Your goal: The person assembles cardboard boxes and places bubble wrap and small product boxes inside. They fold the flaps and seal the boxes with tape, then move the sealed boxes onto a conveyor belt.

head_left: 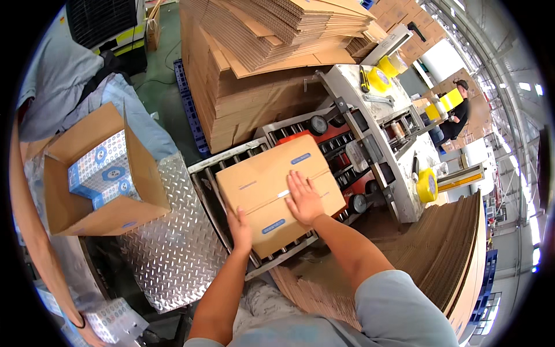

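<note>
My right hand (303, 199) lies flat and open on top of the closed cardboard box (277, 191), fingers spread, palm pressed just by the seam where the two top flaps meet, so the box sits directly beneath it and reaches out ahead of my fingertips. My left hand (240, 231) is on the near corner of the same box, fingers curled loosely over its edge and side rather than closed around anything; the box lies ahead of it and to its right. Neither hand grips: both only press against the carton. The box rests on the roller conveyor (211, 173), tilted in the picture, its far end pointing toward the tape-sealing machine (381, 144) beyond my right hand. Rolls of yellow tape (426, 185) sit on that machine, farther right. Left of my left hand, across a patch of ribbed metal plate (173, 243), an open carton (101, 173) holds blue-and-white patterned packs (104, 170). Past the box rises a tall stack of flattened cardboard (260, 63), and another stack of flat cardboard (445, 254) stands close by my right forearm
</note>
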Tool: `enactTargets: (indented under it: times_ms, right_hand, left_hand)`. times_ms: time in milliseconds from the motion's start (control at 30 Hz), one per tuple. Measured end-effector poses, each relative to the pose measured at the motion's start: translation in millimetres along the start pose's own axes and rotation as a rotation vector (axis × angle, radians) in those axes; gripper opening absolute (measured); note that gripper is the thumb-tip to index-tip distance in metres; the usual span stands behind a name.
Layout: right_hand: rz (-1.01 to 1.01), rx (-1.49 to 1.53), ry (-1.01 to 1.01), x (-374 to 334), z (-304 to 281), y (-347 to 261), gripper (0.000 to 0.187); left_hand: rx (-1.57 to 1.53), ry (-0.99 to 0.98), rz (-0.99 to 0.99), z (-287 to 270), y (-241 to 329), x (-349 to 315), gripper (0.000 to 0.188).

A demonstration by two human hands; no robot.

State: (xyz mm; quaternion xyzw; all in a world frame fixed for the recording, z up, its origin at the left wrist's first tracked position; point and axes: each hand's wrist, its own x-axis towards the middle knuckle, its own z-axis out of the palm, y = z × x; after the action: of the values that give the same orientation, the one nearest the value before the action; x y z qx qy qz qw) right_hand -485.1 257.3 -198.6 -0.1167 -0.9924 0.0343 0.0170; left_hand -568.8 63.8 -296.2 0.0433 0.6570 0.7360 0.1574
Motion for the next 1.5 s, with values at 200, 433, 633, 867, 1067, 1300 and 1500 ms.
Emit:
enactTargets:
  times_ms: [200, 433, 633, 867, 1067, 1300, 1500]
  right_hand:
    - [0.072, -0.048, -0.009, -3.1, -7.1, 82.9, 0.063]
    - [0.740, 0.255, 0.315, -20.8, 12.0, -34.1, 0.062]
    - [-0.192, 0.203, 0.682, -179.9, -261.1, -240.1, 0.038]
    - [0.817, -0.524, 0.535, -378.3, -338.1, -201.6, 0.055]
    - [0.161, -0.866, 0.942, -314.7, -435.9, -334.6, 0.020]
    - [-0.538, -0.340, 0.924, -244.0, -539.0, -369.3, 0.039]
    - [-0.046, 0.597, 1.275, -106.8, -420.7, -225.2, 0.025]
  left_hand:
    - [0.216, 0.023, 0.050, 95.4, -13.0, 18.8, 0.063]
    - [-0.044, -0.516, -0.244, 72.6, -23.1, -20.6, 0.067]
    - [-0.514, -0.965, -0.348, -53.3, -3.1, -82.9, 0.052]
    - [0.164, -0.741, -0.116, -128.7, 52.1, -103.4, 0.048]
    - [0.454, -0.581, 0.610, -205.2, 185.9, -110.3, 0.073]
    - [0.552, -0.368, 0.978, -217.3, 287.8, -133.5, 0.116]
    - [0.775, 0.116, 0.835, -356.6, 314.1, -139.9, 0.037]
